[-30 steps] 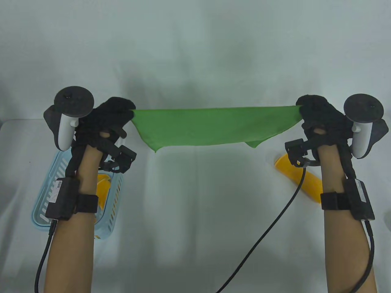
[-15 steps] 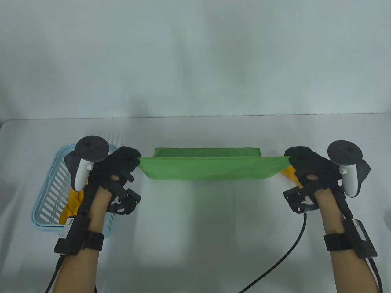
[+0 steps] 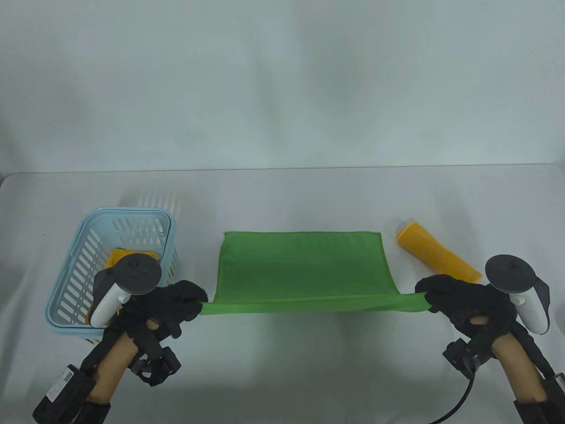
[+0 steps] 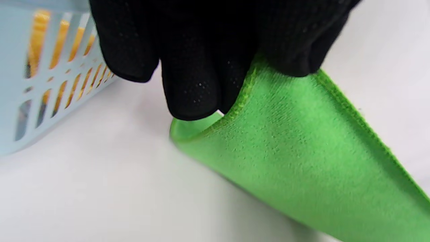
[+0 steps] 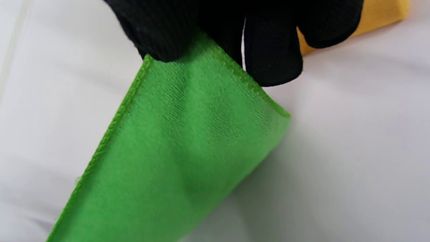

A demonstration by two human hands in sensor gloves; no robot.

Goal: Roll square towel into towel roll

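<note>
A green square towel (image 3: 300, 269) lies mostly flat on the white table, its near edge lifted and stretched taut between both hands. My left hand (image 3: 187, 302) pinches the near left corner; in the left wrist view the gloved fingers (image 4: 201, 67) clamp the towel (image 4: 302, 151) at its hemmed corner. My right hand (image 3: 441, 296) pinches the near right corner; the right wrist view shows the fingers (image 5: 268, 50) closed on the towel (image 5: 174, 151). The far edge rests flat on the table.
A light blue slotted basket (image 3: 79, 274) with yellow cloth inside stands at the left, just behind my left hand, its wall (image 4: 40, 77) close in the left wrist view. A rolled yellow towel (image 3: 437, 258) lies at the right, behind my right hand.
Both hands came down and toward the table's near edge with the towel. It went from hanging in the air to lying spread on the table, only the near edge still held up.
</note>
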